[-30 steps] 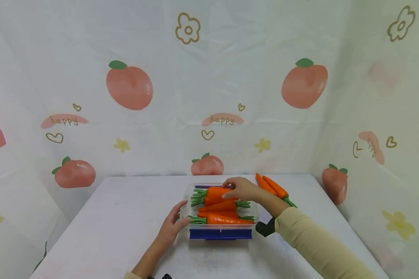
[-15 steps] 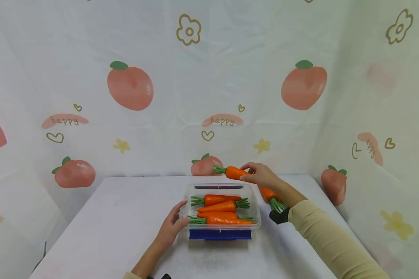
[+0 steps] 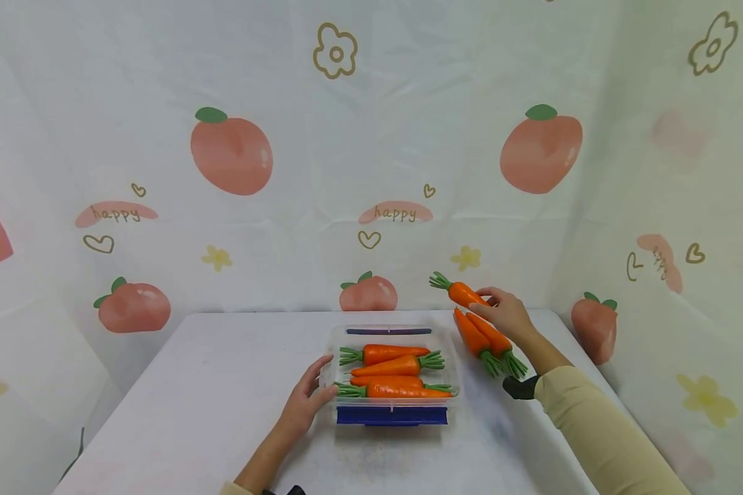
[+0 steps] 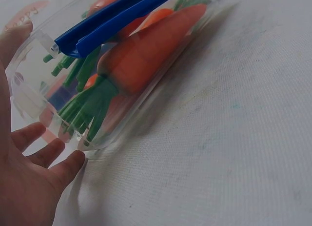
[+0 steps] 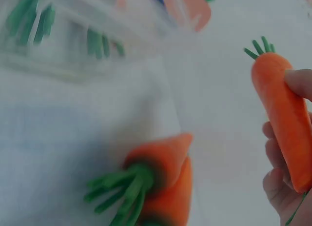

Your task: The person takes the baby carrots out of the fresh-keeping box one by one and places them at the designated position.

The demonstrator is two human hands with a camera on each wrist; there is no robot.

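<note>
A clear plastic box (image 3: 391, 402) with blue latches stands mid-table, with several orange carrots (image 3: 396, 354) with green tops lying in it. My left hand (image 3: 303, 402) rests against the box's left side, fingers spread; in the left wrist view the fingertips (image 4: 73, 162) touch or nearly touch the clear wall. Up at the right, my right hand (image 3: 510, 313) holds a carrot (image 3: 463, 294) above the table, its green top pointing up and left. In the right wrist view, thumb and fingers wrap that carrot (image 5: 280, 113). Below it, two carrots (image 3: 486, 337) lie side by side on the table.
The white table (image 3: 235, 385) ends at a printed cloth wall (image 3: 297, 261) close behind the box. Another cloth side (image 3: 675, 357) rises on the right. The front blue latch (image 3: 391, 415) hangs down outside the box.
My right hand has lifted a carrot out of the box and carried it right, over the two carrots on the table. My left hand has stayed at the box.
</note>
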